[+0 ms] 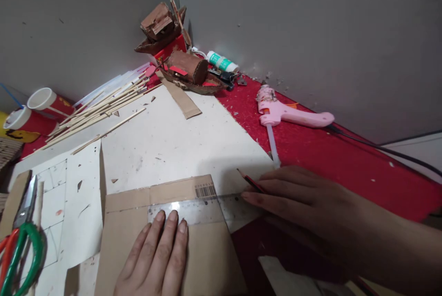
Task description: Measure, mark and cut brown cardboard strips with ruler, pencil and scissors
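Note:
My left hand [157, 252] lies flat with its fingers stretched out, fingertips pressing on a clear ruler [198, 211]. Under the ruler is a brown cardboard piece [210, 259] with a barcode near its top right corner. A faint line runs across the cardboard at the ruler's upper edge. My right hand [304, 199] is at the ruler's right end, its fingertips touching or just over it. Between its fingers sits a dark red pencil [253, 183], the tip pointing up and left, off the cardboard.
A pink glue gun [297, 116] with a cord lies on the red cloth [373, 171]. Green and orange scissors [26, 245] rest at left. Behind are wooden sticks [103, 112], paper cups [44, 102], two cardboard boats [188, 68] and a glue bottle [223, 61].

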Available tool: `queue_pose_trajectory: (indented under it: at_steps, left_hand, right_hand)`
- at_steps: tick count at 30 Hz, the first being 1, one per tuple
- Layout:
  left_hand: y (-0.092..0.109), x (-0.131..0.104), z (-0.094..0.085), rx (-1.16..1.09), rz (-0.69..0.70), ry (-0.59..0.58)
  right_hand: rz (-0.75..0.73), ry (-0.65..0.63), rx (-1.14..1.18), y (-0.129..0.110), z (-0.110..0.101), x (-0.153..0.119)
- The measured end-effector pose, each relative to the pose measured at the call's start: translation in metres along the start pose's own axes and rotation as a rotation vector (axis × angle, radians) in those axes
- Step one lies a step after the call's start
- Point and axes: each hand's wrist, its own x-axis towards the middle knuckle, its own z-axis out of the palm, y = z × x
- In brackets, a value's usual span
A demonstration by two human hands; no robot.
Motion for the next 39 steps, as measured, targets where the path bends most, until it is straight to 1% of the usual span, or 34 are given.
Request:
queue_pose_trajectory:
  at_steps: [6,11,15,19,24,28,32,36,39]
  left_hand:
    - [0.001,0.000,0.000,0.009,0.000,-0.001]
    - [0.005,0.001,0.000,-0.024,-0.065,0.001]
    - [0.004,0.001,0.000,-0.016,-0.022,-0.008]
    - [0.001,0.001,-0.002,-0.006,-0.003,-0.015]
    - [0.001,0.001,-0.003,-0.011,0.006,-0.021]
    - [0.004,0.000,-0.004,-0.046,-0.034,-0.036]
    - [0.006,0.002,-0.008,-0.059,-0.068,-0.043]
    - [0.005,0.007,-0.011,-0.065,-0.093,-0.009]
    - [0.004,0.010,-0.012,-0.064,-0.114,0.001]
  right_hand:
    - [-0.002,-0.006,-0.029,-0.001,-0.002,0.002]
    - [-0.009,-0.003,-0.029,0.000,-0.002,0.002]
    - [-0.012,0.013,-0.039,0.002,0.001,0.000]
    - [-0.011,-0.009,-0.046,0.003,0.003,-0.003]
    - [-0.008,-0.034,-0.086,0.002,-0.001,-0.004]
    - [-0.072,-0.035,-0.124,0.007,0.001,-0.006]
    - [-0.142,-0.040,-0.170,0.021,0.008,-0.012]
    - [-0.243,-0.046,-0.247,0.038,0.014,-0.017]
    - [-0.267,-0.051,-0.245,0.040,0.013,-0.016]
